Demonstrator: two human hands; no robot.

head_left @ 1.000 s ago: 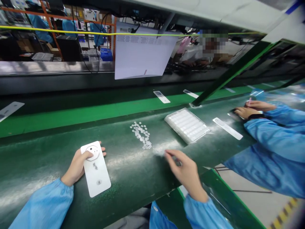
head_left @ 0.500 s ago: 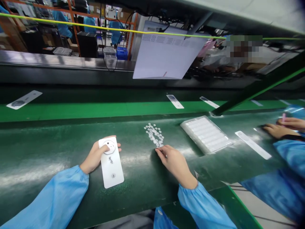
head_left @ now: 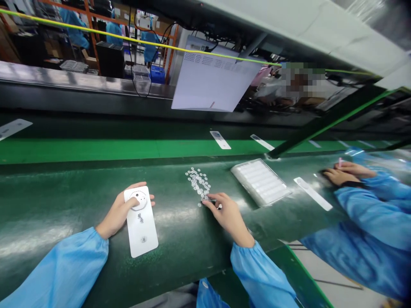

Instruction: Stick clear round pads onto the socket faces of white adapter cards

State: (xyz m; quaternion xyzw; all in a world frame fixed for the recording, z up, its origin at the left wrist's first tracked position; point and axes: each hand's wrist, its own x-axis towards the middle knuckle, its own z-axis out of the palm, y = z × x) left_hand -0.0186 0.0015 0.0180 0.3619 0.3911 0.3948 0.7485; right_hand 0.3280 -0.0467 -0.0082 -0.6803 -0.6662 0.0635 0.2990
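Note:
My left hand (head_left: pixel 120 209) is closed around a white rectangular card (head_left: pixel 143 231) with rounded corners. Its thumb lies across a round outlined area near the card's top, with a dark spot beside it; dark characters and a small round mark are printed below. My right hand (head_left: pixel 226 214) has thumb and forefinger pinched low at the near edge of a scatter of small white discs (head_left: pixel 196 179). Whatever lies between those fingertips is too small to make out. One disc sits just outside the pile, near the thumb.
A clear-covered tray with white rows (head_left: pixel 261 182) lies right of the discs. Further right are a long white strip (head_left: pixel 313 193) and a co-worker's hands (head_left: pixel 348 173). More white strips (head_left: pixel 220 140) lie on the green belt (head_left: pixel 180 147) behind. A slanted green post (head_left: pixel 321 122) rises at right.
The view has shifted, so most things appear further left. My right thumb and forefinger have parted slightly at the discs' near edge. My left hand still holds the card.

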